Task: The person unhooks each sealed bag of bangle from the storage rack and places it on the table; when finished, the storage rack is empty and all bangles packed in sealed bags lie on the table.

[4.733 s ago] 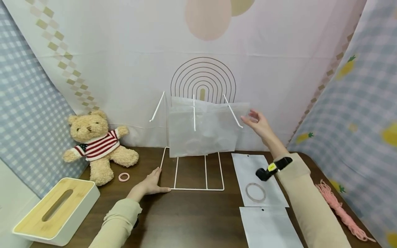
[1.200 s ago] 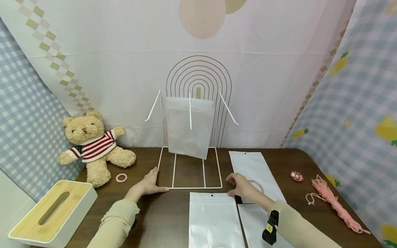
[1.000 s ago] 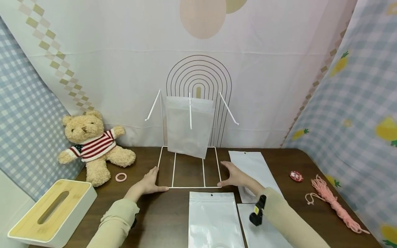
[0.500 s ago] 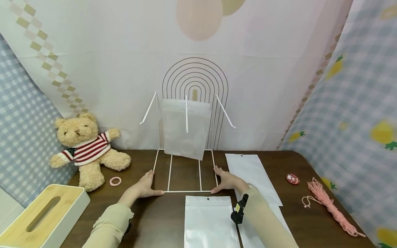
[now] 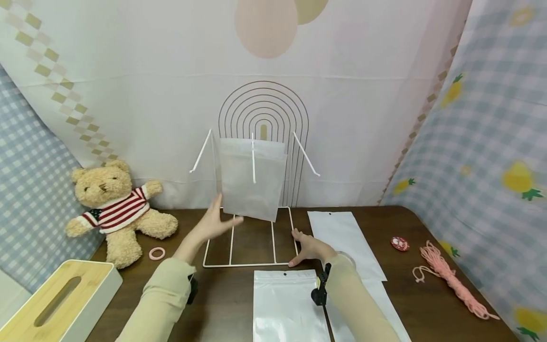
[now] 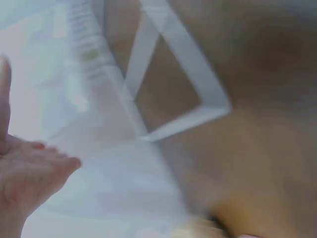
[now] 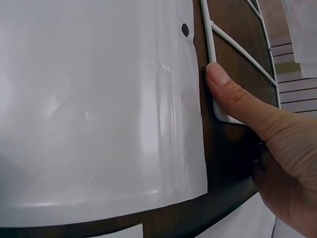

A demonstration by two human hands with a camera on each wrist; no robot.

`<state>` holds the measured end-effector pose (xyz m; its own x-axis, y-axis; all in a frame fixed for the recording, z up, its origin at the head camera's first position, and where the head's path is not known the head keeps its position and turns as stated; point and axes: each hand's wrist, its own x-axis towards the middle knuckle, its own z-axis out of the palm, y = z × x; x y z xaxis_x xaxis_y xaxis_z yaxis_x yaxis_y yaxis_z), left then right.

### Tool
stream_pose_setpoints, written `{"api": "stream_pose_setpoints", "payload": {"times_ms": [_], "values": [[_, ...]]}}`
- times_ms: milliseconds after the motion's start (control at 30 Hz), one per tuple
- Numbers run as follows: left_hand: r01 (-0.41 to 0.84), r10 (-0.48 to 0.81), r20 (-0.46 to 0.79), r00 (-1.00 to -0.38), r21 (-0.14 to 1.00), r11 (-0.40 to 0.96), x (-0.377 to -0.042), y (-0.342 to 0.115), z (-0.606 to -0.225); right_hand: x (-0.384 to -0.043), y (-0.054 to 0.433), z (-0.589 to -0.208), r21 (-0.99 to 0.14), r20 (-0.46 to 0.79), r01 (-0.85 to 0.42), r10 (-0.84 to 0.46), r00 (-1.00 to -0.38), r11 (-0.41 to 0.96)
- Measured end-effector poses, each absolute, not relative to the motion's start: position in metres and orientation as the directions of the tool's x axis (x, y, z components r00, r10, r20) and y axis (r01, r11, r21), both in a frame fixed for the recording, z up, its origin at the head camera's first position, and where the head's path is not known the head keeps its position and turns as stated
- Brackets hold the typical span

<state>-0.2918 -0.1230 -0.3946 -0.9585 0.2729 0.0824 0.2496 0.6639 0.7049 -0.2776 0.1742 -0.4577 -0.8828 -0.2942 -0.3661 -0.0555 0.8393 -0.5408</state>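
Note:
A white wire rack (image 5: 240, 264) with three hooks stands on the table, its flat base toward me. Pale translucent zip pouches (image 5: 252, 185) hang at its middle hook, edges slightly offset. My left hand (image 5: 209, 224) is raised over the base's left side, fingers straight and thumb spread, just below the pouches' lower left; it is blurred in the left wrist view. My right hand (image 5: 311, 248) holds the base's front right corner, its thumb (image 7: 218, 74) on the bar. A white zip pouch (image 7: 99, 109) lies flat in front of the rack.
More white pouches (image 5: 342, 228) lie to the right, partly under my right forearm. Farther right are a red round badge (image 5: 400, 243) and a pink rope bundle (image 5: 453, 280). On the left are a teddy bear (image 5: 124, 209), a pink ring (image 5: 156, 253) and a tissue box (image 5: 60, 299).
My right hand has come down from the hanging pouches to the rack's right corner. One pouch now lies flat in front. My left hand has just lifted off the left corner toward the hanging pouches.

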Motion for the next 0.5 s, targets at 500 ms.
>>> {"api": "stream_pose_setpoints", "payload": {"times_ms": [500], "values": [[0.588, -0.182, 0.691, -0.7, 0.701, 0.403, -0.313, -0.087, -0.332, -0.275, 0.167, -0.445, -0.448, -0.428, -0.032, -0.246, -0.87, 0.893]]}}
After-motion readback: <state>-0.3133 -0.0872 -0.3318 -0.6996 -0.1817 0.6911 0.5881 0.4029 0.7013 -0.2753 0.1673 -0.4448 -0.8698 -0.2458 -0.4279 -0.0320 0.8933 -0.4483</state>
